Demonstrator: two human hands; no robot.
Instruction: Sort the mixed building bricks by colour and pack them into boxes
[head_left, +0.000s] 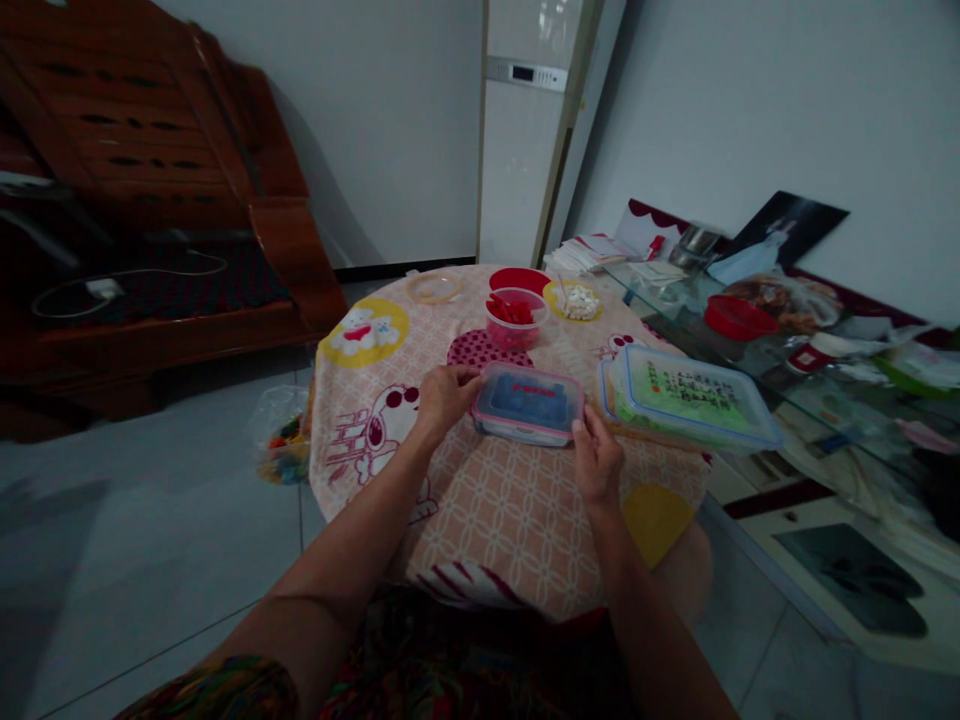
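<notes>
A rectangular food container (529, 402) with a clear lid and pink rim rests on the cloth-covered round table (517, 520). My left hand (448, 400) grips its left end, with the fingers bent over the lid's corner. At the opposite end, my right hand (598, 455) has its thumb and fingers closed on the right edge. Red lettering shows on the lid; what lies inside is hard to make out. Just behind it stands a clear round tub (516, 318) of red pieces. A larger blue-rimmed container (686, 398) with green contents is to the right.
A yellow dish of white pieces (576, 300) and a red round lid or dish (519, 281) sit at the table's back. A cluttered glass-topped cabinet (675, 290) borders the right side. A plastic bag (285, 440) hangs at the left edge, near a wooden bench (150, 180).
</notes>
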